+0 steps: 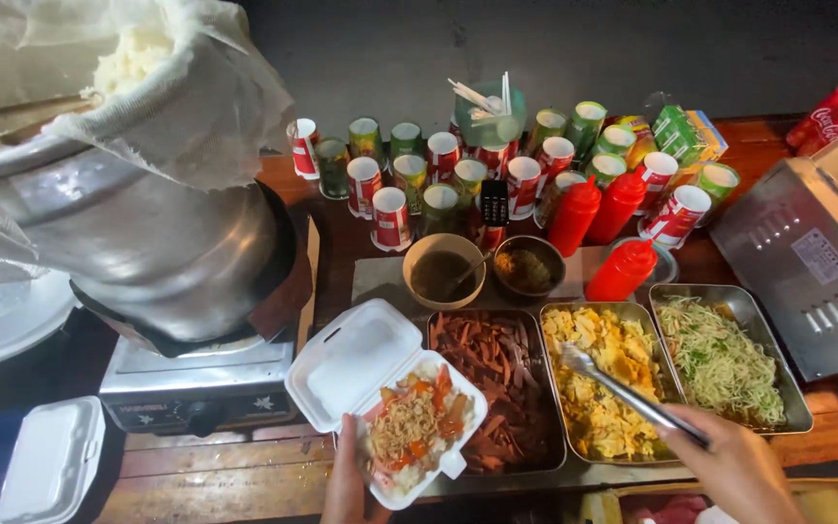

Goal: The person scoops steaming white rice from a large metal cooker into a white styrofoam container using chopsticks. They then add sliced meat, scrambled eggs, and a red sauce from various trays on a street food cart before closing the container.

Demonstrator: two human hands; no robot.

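Observation:
My left hand [346, 480] holds an open white foam box [361, 361] from below; its base carries rice topped with fried shreds, red slices and other bits. My right hand [734, 468] grips metal tongs [623, 388], whose tips rest in the middle steel tray of yellow scrambled egg [598, 374]. To the left of that tray lies a tray of red-brown sausage strips [497, 388]. On the right a tray holds pale green shredded vegetables [720, 359].
A large steel pot [138, 233] lined with white cloth and rice sits on a stove [196, 383] at left. Behind the trays stand two sauce bowls [448, 272], three red squeeze bottles [623, 270], several cups and cans. A steel box [807, 262] is at right, a closed foam box [50, 466] at lower left.

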